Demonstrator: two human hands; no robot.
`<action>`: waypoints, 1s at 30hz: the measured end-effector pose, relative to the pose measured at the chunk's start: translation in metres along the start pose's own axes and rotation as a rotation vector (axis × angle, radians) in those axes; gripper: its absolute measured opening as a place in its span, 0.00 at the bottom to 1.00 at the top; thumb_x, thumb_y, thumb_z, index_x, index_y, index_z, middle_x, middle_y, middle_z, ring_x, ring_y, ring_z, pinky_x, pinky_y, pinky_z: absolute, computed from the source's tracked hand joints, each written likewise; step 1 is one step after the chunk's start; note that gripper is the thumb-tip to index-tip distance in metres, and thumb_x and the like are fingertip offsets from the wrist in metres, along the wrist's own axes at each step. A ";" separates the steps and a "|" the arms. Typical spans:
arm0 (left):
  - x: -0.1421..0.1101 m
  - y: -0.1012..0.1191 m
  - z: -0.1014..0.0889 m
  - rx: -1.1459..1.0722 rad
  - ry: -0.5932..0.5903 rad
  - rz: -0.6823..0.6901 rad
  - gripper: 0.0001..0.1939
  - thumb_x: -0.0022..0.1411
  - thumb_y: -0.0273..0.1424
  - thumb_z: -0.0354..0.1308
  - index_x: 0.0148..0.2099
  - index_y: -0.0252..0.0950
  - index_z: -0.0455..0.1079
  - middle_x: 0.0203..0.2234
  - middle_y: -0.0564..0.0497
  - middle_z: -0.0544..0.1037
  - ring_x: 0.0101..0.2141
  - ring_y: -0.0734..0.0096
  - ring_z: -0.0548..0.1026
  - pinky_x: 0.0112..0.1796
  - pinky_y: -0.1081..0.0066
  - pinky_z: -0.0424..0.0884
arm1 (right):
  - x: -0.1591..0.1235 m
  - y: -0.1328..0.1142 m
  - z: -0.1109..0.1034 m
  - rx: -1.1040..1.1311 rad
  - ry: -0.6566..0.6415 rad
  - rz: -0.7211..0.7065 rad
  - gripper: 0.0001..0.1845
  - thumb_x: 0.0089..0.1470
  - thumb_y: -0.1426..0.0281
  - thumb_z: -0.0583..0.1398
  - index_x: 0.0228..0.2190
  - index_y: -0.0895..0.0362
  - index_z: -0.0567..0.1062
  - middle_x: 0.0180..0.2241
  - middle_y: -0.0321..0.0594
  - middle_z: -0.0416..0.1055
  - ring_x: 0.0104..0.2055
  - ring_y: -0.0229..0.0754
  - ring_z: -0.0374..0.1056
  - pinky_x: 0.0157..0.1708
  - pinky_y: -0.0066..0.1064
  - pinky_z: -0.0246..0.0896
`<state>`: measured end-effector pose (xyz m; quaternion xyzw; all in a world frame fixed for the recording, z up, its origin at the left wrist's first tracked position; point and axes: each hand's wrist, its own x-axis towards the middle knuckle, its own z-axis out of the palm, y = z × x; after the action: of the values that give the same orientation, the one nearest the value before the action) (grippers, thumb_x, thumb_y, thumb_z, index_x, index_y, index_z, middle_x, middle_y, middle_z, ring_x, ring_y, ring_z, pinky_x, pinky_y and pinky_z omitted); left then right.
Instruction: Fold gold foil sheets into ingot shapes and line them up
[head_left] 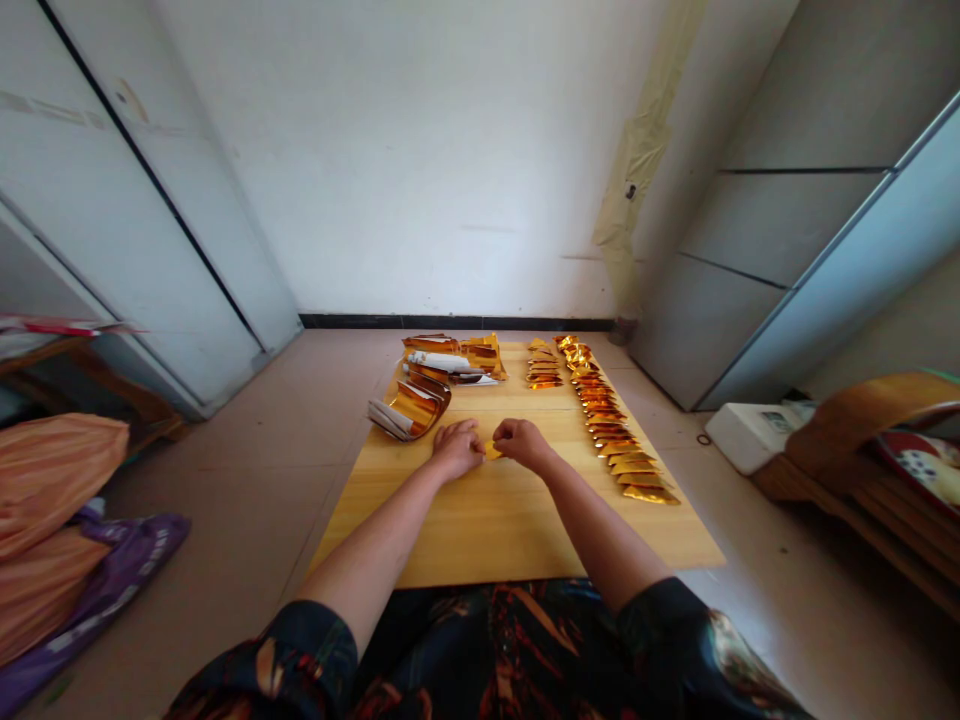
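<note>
Between my two hands is a small piece of gold foil paper (492,452), low over the wooden table (480,535). My left hand (458,450) pinches its left side, with fingers bent and the wrist near the tabletop. On the other side, my right hand (520,443) has its fingers closed on the foil's right edge. Loose gold foil sheets with white backs (412,405) lie curled just beyond my left hand. To the right, folded gold foil pieces (607,430) stand overlapped in a long row. A shorter stack of folded foil pieces (543,368) sits beside that row.
A white wall (450,180) rises behind the table. Grey cabinet doors (795,190) stand at the right, near a white box (754,437) and a wooden chair (847,450). Orange and purple bags (67,500) lie at the left.
</note>
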<state>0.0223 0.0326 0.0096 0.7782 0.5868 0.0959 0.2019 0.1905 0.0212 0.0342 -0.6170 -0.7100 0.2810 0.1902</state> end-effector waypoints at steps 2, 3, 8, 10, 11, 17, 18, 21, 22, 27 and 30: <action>0.000 0.001 -0.001 -0.003 -0.002 -0.002 0.05 0.49 0.35 0.60 0.32 0.44 0.74 0.59 0.58 0.63 0.59 0.61 0.59 0.59 0.57 0.49 | 0.003 -0.006 0.010 -0.107 -0.042 0.010 0.09 0.45 0.74 0.59 0.30 0.56 0.78 0.32 0.37 0.76 0.34 0.37 0.69 0.32 0.22 0.58; 0.000 0.001 -0.001 -0.004 -0.004 -0.002 0.05 0.49 0.35 0.60 0.32 0.44 0.74 0.59 0.58 0.63 0.59 0.61 0.59 0.59 0.58 0.49 | 0.005 -0.008 0.013 -0.149 -0.048 0.024 0.09 0.45 0.74 0.59 0.30 0.56 0.78 0.32 0.37 0.76 0.34 0.37 0.70 0.32 0.23 0.58; -0.001 0.000 -0.006 -0.006 -0.028 0.007 0.08 0.50 0.32 0.59 0.34 0.44 0.75 0.60 0.57 0.62 0.58 0.60 0.60 0.59 0.58 0.50 | 0.006 -0.007 0.013 -0.216 -0.097 0.038 0.10 0.45 0.75 0.58 0.30 0.55 0.78 0.33 0.36 0.77 0.36 0.37 0.70 0.31 0.22 0.57; -0.001 -0.003 -0.008 -0.001 -0.052 0.029 0.09 0.50 0.30 0.58 0.35 0.45 0.75 0.61 0.58 0.61 0.58 0.61 0.60 0.59 0.59 0.51 | 0.006 -0.007 0.011 -0.213 -0.101 0.046 0.09 0.45 0.75 0.59 0.30 0.55 0.78 0.33 0.36 0.77 0.36 0.37 0.70 0.31 0.22 0.57; 0.000 -0.005 -0.009 0.002 -0.067 0.040 0.10 0.50 0.29 0.57 0.36 0.45 0.75 0.61 0.58 0.61 0.58 0.61 0.60 0.59 0.60 0.52 | 0.006 -0.007 0.011 -0.215 -0.097 0.051 0.09 0.46 0.75 0.59 0.30 0.55 0.78 0.33 0.36 0.77 0.36 0.37 0.70 0.32 0.22 0.57; 0.002 -0.013 -0.015 -0.003 -0.146 0.107 0.16 0.48 0.25 0.55 0.38 0.46 0.75 0.61 0.60 0.59 0.60 0.63 0.58 0.60 0.62 0.51 | 0.004 -0.005 0.007 -0.230 -0.072 0.111 0.08 0.45 0.74 0.60 0.30 0.55 0.77 0.33 0.36 0.76 0.35 0.37 0.69 0.30 0.22 0.56; 0.002 -0.013 -0.016 -0.008 -0.153 0.113 0.16 0.48 0.24 0.54 0.38 0.46 0.75 0.62 0.60 0.59 0.60 0.63 0.57 0.60 0.61 0.51 | 0.003 -0.003 0.005 -0.232 -0.071 0.115 0.08 0.46 0.74 0.60 0.31 0.54 0.77 0.33 0.36 0.76 0.35 0.37 0.69 0.30 0.22 0.56; -0.002 -0.012 -0.018 -0.012 -0.167 0.112 0.17 0.48 0.25 0.54 0.39 0.46 0.74 0.62 0.59 0.57 0.61 0.62 0.55 0.60 0.60 0.49 | -0.003 0.006 -0.002 -0.252 -0.063 0.072 0.11 0.46 0.75 0.60 0.34 0.54 0.77 0.34 0.36 0.74 0.36 0.37 0.68 0.32 0.22 0.56; -0.003 -0.011 -0.018 -0.006 -0.168 0.112 0.16 0.48 0.26 0.54 0.40 0.46 0.73 0.63 0.59 0.57 0.62 0.62 0.54 0.60 0.60 0.48 | -0.005 0.009 -0.004 -0.264 -0.060 0.032 0.11 0.47 0.75 0.60 0.35 0.54 0.77 0.35 0.36 0.74 0.36 0.36 0.68 0.33 0.22 0.57; -0.008 -0.009 -0.014 0.025 -0.108 0.135 0.17 0.49 0.35 0.58 0.44 0.45 0.69 0.63 0.54 0.56 0.61 0.60 0.54 0.60 0.57 0.47 | -0.019 0.020 -0.010 -0.333 -0.054 -0.185 0.10 0.51 0.69 0.60 0.37 0.53 0.77 0.39 0.38 0.69 0.35 0.35 0.68 0.35 0.22 0.58; -0.008 -0.009 -0.010 0.045 -0.070 0.147 0.18 0.51 0.36 0.58 0.46 0.47 0.68 0.62 0.54 0.58 0.60 0.61 0.56 0.59 0.56 0.48 | -0.023 0.019 -0.015 -0.366 -0.091 -0.225 0.11 0.54 0.68 0.58 0.39 0.52 0.77 0.41 0.38 0.69 0.37 0.36 0.68 0.37 0.23 0.58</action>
<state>0.0086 0.0293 0.0157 0.8265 0.5225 0.0701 0.1974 0.2179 0.0026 0.0353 -0.5446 -0.8216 0.1519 0.0728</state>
